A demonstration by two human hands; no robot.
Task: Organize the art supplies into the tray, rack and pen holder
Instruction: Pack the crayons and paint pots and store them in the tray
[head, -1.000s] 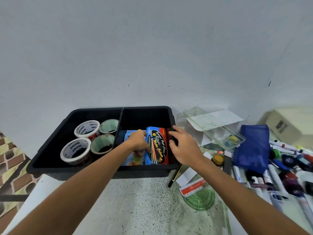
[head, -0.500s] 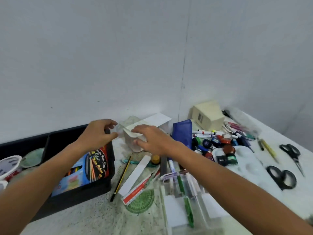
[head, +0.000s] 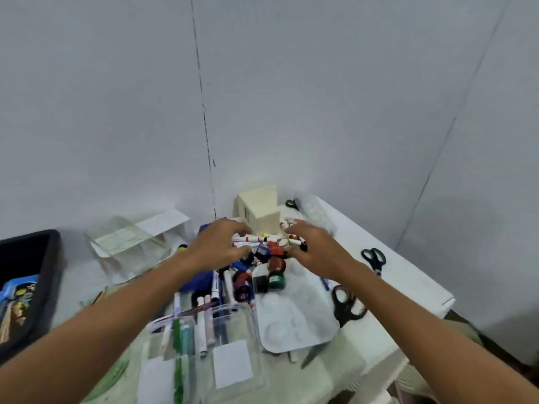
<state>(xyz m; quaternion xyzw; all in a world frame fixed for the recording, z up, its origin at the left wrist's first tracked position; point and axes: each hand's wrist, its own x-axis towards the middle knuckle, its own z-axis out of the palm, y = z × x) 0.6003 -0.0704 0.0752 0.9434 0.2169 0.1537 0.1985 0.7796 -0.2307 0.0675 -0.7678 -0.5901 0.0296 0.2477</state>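
Observation:
My left hand (head: 217, 246) and my right hand (head: 316, 247) hover on either side of a heap of white markers (head: 256, 239) and small paint pots (head: 275, 263) at the back of the table. Both hands have loosely curled fingers and hold nothing. The black tray (head: 32, 258) sits at the far left with a colourful box (head: 17, 304) inside. A clear pen holder (head: 204, 345) with several pens lies near the front. A white paint palette (head: 294, 316) lies beside it.
A clear plastic case (head: 128, 246) with white paper stands left of the hands. A cream box (head: 259, 209) stands by the wall. Two black scissors (head: 374, 259) (head: 347, 306) lie on the right. A blue pouch (head: 198, 279) lies under my left forearm.
My view swung right, away from the tray. Both hands left the tray and the clear case and moved right to the heap of markers and paint pots.

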